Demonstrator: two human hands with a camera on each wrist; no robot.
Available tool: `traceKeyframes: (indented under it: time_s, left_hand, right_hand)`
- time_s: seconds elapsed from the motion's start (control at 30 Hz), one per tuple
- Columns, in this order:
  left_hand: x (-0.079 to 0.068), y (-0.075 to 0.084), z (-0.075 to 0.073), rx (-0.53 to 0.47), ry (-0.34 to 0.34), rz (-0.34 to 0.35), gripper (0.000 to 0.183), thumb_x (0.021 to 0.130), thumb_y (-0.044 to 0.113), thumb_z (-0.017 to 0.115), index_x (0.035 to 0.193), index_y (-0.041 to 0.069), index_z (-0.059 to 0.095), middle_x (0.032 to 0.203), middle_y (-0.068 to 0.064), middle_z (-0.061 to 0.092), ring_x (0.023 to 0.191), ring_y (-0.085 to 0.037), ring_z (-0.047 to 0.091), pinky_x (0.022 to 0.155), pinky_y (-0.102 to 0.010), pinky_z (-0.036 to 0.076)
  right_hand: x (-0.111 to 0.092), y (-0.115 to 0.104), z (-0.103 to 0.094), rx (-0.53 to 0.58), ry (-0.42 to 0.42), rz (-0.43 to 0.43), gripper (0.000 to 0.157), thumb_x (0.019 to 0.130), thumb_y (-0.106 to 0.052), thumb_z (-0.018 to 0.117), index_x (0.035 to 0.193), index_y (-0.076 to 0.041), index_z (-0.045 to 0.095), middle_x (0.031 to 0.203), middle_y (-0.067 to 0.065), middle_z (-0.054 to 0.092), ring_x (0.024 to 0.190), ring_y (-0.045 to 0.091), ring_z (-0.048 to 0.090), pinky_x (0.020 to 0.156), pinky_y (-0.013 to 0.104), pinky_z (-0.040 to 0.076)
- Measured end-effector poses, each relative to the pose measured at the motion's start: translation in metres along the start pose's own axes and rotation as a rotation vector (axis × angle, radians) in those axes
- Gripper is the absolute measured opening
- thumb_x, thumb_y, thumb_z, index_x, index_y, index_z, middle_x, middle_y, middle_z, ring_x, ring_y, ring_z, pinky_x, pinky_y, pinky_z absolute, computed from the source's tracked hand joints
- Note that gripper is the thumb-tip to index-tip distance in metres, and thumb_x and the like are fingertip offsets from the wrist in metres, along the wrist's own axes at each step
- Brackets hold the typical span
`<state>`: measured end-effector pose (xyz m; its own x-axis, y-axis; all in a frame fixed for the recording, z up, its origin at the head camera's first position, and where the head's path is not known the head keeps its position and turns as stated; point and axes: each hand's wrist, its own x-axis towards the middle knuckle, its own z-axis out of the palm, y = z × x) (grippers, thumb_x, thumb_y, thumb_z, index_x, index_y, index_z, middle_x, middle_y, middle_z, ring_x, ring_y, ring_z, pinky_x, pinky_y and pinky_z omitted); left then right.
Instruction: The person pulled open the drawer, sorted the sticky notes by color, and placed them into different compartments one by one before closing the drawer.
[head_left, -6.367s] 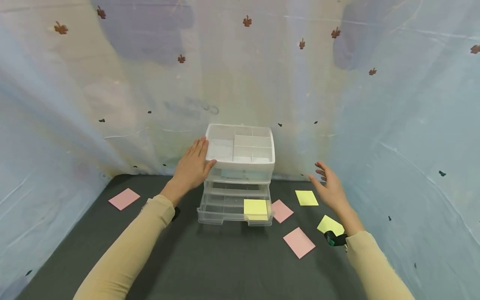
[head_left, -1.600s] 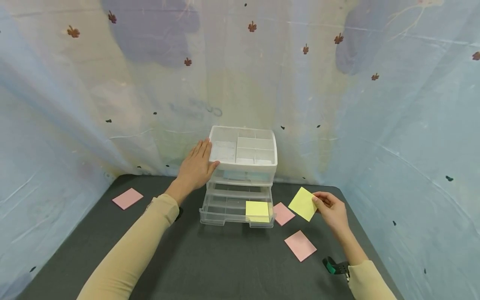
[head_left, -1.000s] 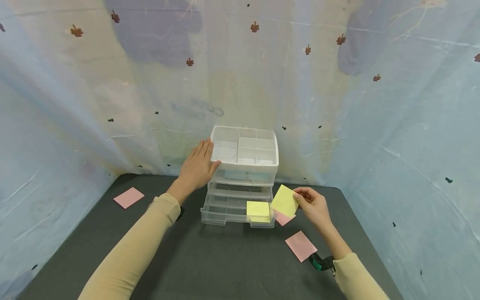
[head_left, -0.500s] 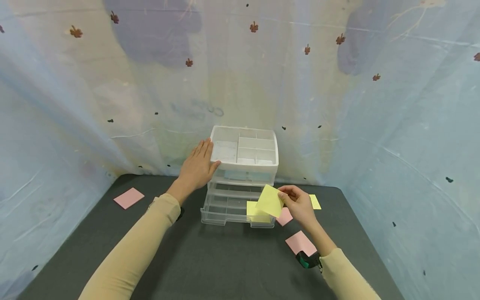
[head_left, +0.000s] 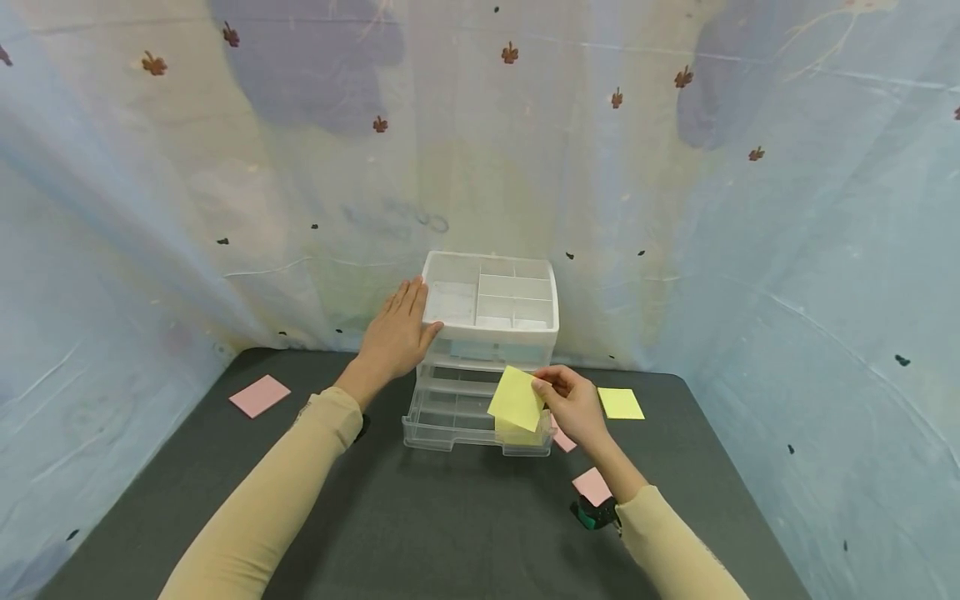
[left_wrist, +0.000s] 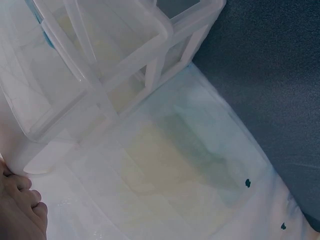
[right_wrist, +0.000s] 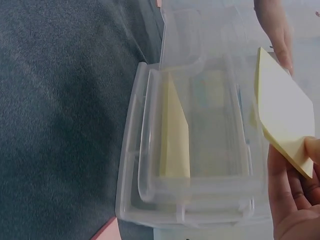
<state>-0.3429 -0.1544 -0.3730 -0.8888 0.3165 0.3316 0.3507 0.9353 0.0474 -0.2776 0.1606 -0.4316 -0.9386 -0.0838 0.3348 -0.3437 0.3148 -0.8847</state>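
Note:
My left hand (head_left: pixel 393 337) rests flat, fingers extended, against the left side of a white plastic drawer organizer (head_left: pixel 491 333). The left wrist view catches only some knuckles of that hand (left_wrist: pixel 22 207) beside the organizer's clear side. Between thumb and fingers, my right hand (head_left: pixel 576 408) pinches a yellow sticky note pad (head_left: pixel 516 398). It holds the pad tilted above the pulled-out clear lower drawer (head_left: pixel 427 434). Inside that drawer, at its right end, lies another yellow sticky note pad (right_wrist: pixel 175 135), partly covered in the head view by the held one.
Right of the organizer lie a yellow pad (head_left: pixel 621 403) and two pink pads (head_left: pixel 592 486), partly hidden by my right arm. A third pink pad (head_left: pixel 259 396) lies far left on the dark table (head_left: pixel 420 533). A patterned curtain (head_left: pixel 300 167) hangs close behind and at both sides.
My right hand, empty at first, has picked up the nearer yellow pad from the table's right and carried it left over the drawer. My left hand has stayed on the organizer.

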Motion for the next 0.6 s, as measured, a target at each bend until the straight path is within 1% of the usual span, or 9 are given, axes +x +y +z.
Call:
traceKeyframes:
  time_s: [0.1,0.17,0.3,0.47,0.6]
  left_hand:
    - [0.0,-0.001,0.001,0.001,-0.002,-0.002,0.079,0.113,0.051,0.031,0.165,-0.002,0.006,0.174,-0.019,0.002,0.16,-0.035,0.002,0.13,-0.05,0.011]
    - [0.0,0.0,0.001,-0.003,-0.004,-0.004,0.079,0.113,0.051,0.031,0.165,-0.002,0.006,0.174,-0.019,0.001,0.16,-0.035,0.001,0.13,-0.05,0.01]
    - [0.0,0.0,0.001,-0.01,0.0,-0.004,0.079,0.113,0.05,0.033,0.165,-0.002,0.007,0.174,-0.019,0.0,0.16,-0.035,0.002,0.13,-0.05,0.011]
    - [0.0,0.0,0.002,-0.011,0.004,-0.002,0.079,0.113,0.05,0.032,0.166,-0.002,0.006,0.174,-0.018,0.0,0.16,-0.035,0.002,0.129,-0.051,0.012]
    - [0.001,-0.001,0.004,-0.007,0.007,-0.004,0.079,0.113,0.05,0.032,0.166,-0.002,0.007,0.174,-0.018,0.0,0.16,-0.035,0.001,0.129,-0.051,0.012]
  right_hand:
    - [0.001,0.0,0.007,-0.003,-0.016,-0.021,0.015,0.101,-0.01,0.07,0.113,0.0,0.074,0.101,0.017,0.074,0.081,0.021,0.07,0.07,0.037,0.063]
    - [0.002,0.0,0.012,-0.017,-0.028,-0.03,0.014,0.101,-0.01,0.07,0.111,-0.002,0.075,0.099,0.015,0.074,0.08,0.022,0.069,0.068,0.032,0.061]
    - [0.003,0.002,0.022,-0.086,-0.048,-0.061,0.011,0.1,-0.01,0.071,0.109,-0.005,0.076,0.098,0.01,0.074,0.075,0.019,0.066,0.063,0.025,0.056]
    - [0.003,0.0,0.03,-0.174,-0.064,-0.128,0.009,0.099,-0.009,0.072,0.107,-0.006,0.077,0.097,0.007,0.075,0.071,0.015,0.066,0.06,0.025,0.053]
    - [0.005,-0.003,0.034,-0.206,-0.095,-0.123,0.008,0.099,-0.009,0.073,0.106,-0.008,0.077,0.094,0.004,0.075,0.071,0.013,0.065,0.059,0.024,0.051]
